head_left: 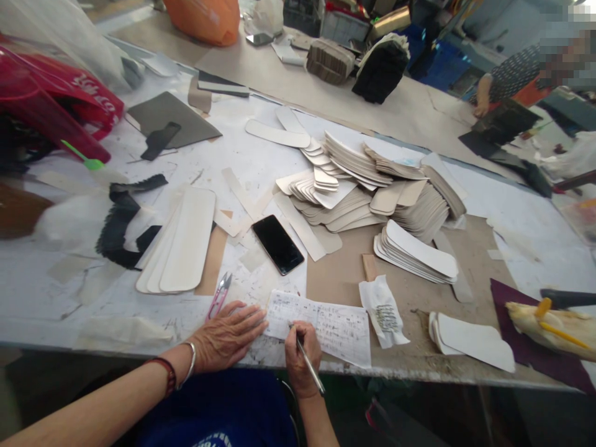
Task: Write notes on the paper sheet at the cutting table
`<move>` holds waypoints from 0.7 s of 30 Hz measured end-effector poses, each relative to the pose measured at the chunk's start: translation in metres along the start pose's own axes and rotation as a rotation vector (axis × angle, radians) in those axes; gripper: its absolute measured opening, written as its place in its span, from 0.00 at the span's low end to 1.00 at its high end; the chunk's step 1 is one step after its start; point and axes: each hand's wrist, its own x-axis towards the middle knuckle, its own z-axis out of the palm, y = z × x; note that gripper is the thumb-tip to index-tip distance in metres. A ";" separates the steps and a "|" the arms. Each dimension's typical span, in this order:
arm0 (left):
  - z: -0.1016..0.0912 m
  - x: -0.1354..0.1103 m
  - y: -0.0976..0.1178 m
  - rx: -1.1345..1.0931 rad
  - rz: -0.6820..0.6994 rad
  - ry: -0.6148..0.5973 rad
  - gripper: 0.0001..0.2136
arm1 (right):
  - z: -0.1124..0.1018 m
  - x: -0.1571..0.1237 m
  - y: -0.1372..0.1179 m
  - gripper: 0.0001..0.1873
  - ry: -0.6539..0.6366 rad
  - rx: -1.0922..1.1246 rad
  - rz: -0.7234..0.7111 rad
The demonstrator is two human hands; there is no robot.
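Note:
Near the table's front edge my right hand (302,357) is closed round a silver pen (311,366), its tip down on a sheet of paper (344,329) covered in handwriting and printed lines. My left hand (230,335) lies flat on the table with its fingers stretched out, fingertips by the sheet's left edge. Just beyond that hand is a pair of pink-handled thread snips (220,296). A black phone (278,244) lies screen up past the paper. To the right of the sheet rests a crumpled white paper with dark marks (385,312).
Pale curved pieces (354,205) are heaped mid-table, with a stack (416,251) nearer and long panels (184,242) at left. Black strips (121,230), a grey sheet (174,121) and a red bag (88,93) lie further left. Across the far table, another person's arm (484,93) shows.

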 end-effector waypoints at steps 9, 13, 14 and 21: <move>-0.004 0.001 0.002 0.006 0.006 0.016 0.16 | 0.002 -0.002 0.002 0.06 -0.007 -0.035 -0.038; -0.005 0.003 0.002 0.016 0.002 0.010 0.15 | 0.002 -0.003 0.002 0.06 -0.011 -0.037 -0.037; -0.005 0.004 0.002 0.020 0.003 0.006 0.16 | 0.002 -0.003 0.002 0.06 -0.009 -0.038 -0.028; -0.007 0.005 0.001 0.078 0.033 -0.021 0.16 | 0.001 0.000 -0.001 0.06 -0.011 -0.028 -0.033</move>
